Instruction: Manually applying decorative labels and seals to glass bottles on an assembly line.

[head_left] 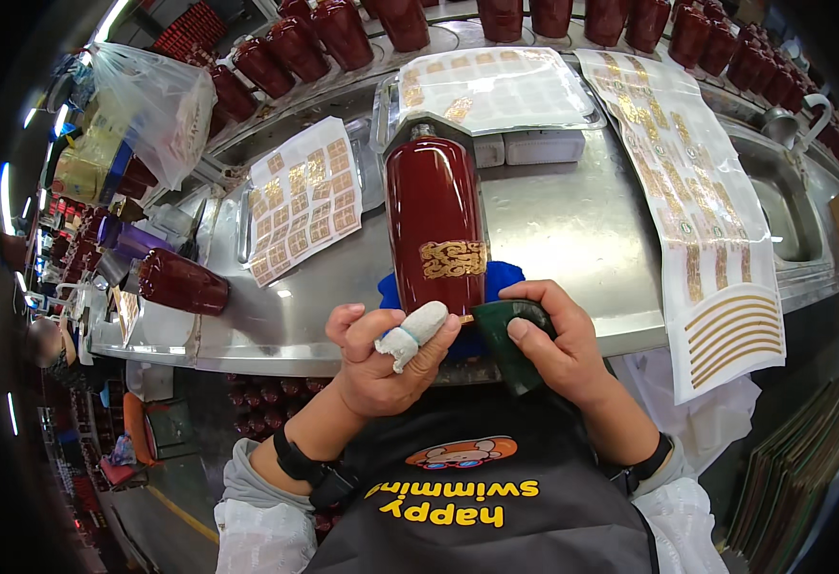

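A dark red glass bottle [429, 206] lies with its neck away from me, on a blue cloth [503, 277]. Gold ornament [454, 260] sits on its lower side, and a thin gold strip shows at its near edge. My left hand [386, 368] is at that near end, fingers curled and thumb tip at the strip. One of its fingers is wrapped in white cloth [413, 335] with a blue band. Whether anything is pinched there is hidden. In my right hand [565, 354], between thumb and fingers, is a dark green flat pad [515, 349], close beside the bottle's base.
Sheets of gold stickers lie left [306, 196], behind on a tray [486, 91], and right [692, 215]. Another red bottle [182, 282] lies at the left. Several bottles stand on the curved conveyor [448, 36] at the back. A sink [788, 206] is at the right.
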A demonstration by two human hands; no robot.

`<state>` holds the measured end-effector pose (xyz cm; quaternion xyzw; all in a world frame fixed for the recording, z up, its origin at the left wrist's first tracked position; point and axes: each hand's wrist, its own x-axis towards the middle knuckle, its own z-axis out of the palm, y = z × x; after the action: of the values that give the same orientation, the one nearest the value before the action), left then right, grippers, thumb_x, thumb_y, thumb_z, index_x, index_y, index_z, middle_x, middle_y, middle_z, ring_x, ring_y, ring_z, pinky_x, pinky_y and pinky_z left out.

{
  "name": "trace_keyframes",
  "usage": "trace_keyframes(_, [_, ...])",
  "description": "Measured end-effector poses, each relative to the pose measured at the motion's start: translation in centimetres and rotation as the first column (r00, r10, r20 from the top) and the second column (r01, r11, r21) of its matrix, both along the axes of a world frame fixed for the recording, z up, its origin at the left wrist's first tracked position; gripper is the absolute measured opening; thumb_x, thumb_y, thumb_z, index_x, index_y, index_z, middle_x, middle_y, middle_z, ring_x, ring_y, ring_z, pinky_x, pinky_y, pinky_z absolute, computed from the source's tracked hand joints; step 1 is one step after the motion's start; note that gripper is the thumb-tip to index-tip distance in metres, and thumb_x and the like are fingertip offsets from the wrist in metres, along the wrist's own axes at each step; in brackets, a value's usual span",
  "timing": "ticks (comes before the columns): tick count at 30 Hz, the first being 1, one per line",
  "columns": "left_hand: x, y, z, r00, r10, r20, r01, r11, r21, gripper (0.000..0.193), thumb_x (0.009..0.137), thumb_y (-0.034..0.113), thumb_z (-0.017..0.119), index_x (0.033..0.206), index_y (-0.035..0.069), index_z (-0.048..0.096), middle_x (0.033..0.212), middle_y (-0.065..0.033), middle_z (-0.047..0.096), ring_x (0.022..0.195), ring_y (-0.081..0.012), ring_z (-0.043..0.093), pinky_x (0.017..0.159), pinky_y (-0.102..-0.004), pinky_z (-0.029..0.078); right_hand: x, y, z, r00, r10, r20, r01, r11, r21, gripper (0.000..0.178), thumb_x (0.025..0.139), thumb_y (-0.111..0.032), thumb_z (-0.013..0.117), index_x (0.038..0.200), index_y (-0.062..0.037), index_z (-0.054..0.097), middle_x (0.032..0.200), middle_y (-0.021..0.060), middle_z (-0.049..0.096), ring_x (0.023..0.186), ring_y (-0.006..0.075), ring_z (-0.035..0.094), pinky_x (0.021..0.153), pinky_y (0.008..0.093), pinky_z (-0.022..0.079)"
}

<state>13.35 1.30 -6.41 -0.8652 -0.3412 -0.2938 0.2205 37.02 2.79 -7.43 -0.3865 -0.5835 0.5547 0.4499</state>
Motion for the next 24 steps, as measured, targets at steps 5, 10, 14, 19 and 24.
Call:
trace_keyframes(5, [-0.4,-0.5,-0.3,0.999,-0.027,0.042,0.026,0.999,0.028,0.037,0.074,0.015,0.073,0.110,0.020,0.072,0.111,0.0036,0.065,0.108,-0.0213,0.045,0.099,-0.0459,0.028,0.1,0.1,0.0,1.000,0.001,0.002,-0.001,1.000,-0.007,0.029,0.090,-0.011,0.057,0.116,0.0007,0.056,0.089,0.0081,0.065,0.080,0.0125,0.061,0.073,0.0274,0.050])
trace_keyframes(10, [0.0,0.6,0.0,0.998,-0.068,-0.019,0.069,0.991,0.111,0.030,0.081,0.018,0.067,0.109,0.023,0.072,0.105,0.0080,0.069,0.112,-0.0186,0.045,0.103,-0.0443,0.024,0.0,0.0,-0.1,1.000,-0.019,0.004,0.019,0.999,0.029,0.028,0.090,-0.012,0.057,0.115,0.0006,0.056,0.090,0.0084,0.065,0.081,0.0129,0.061,0.073,0.0280,0.050])
trace_keyframes(14, [0.5,1.1,0.4,0.992,-0.094,-0.080,0.106,0.983,0.147,0.029,0.082,0.021,0.065,0.110,0.027,0.071,0.102,0.0129,0.068,0.112,-0.0153,0.045,0.105,-0.0441,0.023,-0.1,-0.2,-0.1,1.000,0.001,0.028,-0.001,1.000,0.008,0.028,0.090,-0.011,0.058,0.115,0.0005,0.056,0.091,0.0080,0.065,0.082,0.0126,0.061,0.075,0.0274,0.049])
trace_keyframes(19, [1.0,1.7,0.4,0.992,-0.123,-0.018,0.124,0.989,0.085,0.039,0.078,0.020,0.070,0.117,0.021,0.068,0.104,0.0052,0.067,0.114,-0.0201,0.046,0.106,-0.0443,0.025,0.0,-0.6,-0.4,0.983,-0.173,-0.065,0.169,0.983,-0.069,0.025,0.090,-0.013,0.063,0.110,-0.0005,0.055,0.092,0.0060,0.062,0.083,0.0105,0.057,0.075,0.0257,0.048])
trace_keyframes(24, [0.6,0.7,0.3,0.976,0.143,0.165,-0.103,0.967,-0.231,0.068,0.074,0.025,0.074,0.135,0.002,0.052,0.138,-0.0177,0.049,0.117,-0.0344,0.044,0.102,-0.0477,0.028,-3.3,-0.3,2.7,0.974,-0.186,0.129,0.158,0.967,0.200,0.022,0.090,-0.014,0.065,0.107,-0.0025,0.055,0.087,0.0074,0.062,0.078,0.0129,0.058,0.070,0.0287,0.049])
